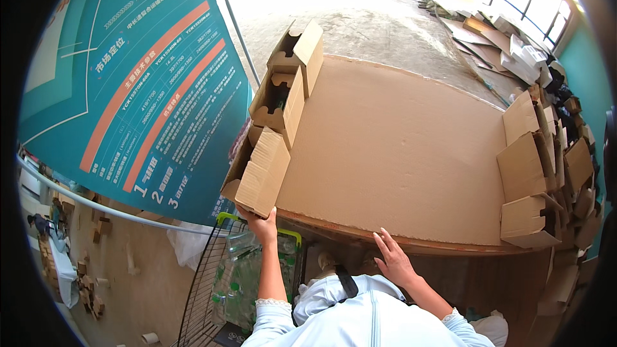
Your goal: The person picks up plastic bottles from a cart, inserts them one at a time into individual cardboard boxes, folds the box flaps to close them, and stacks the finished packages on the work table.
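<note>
At the left edge of the brown, cardboard-topped table [398,154], three open cardboard boxes stand in a row. My left hand [259,226] grips the near end of the closest cardboard box [265,170], the thumb on one side and the fingers partly hidden beneath. Behind it, the middle box [292,112] has something dark inside that I cannot make out. The far box [308,54] also stands with its flaps up. Over the table's front edge, my right hand [397,262] is held with its fingers stretched and nothing in it.
Below my left arm is a black wire cart [204,276] with green-capped clear bottles [232,289]. A large teal banner [148,103] on a metal frame rises at the left. More open cardboard boxes [524,167] line the table's right edge, beside a heap of cartons [581,160].
</note>
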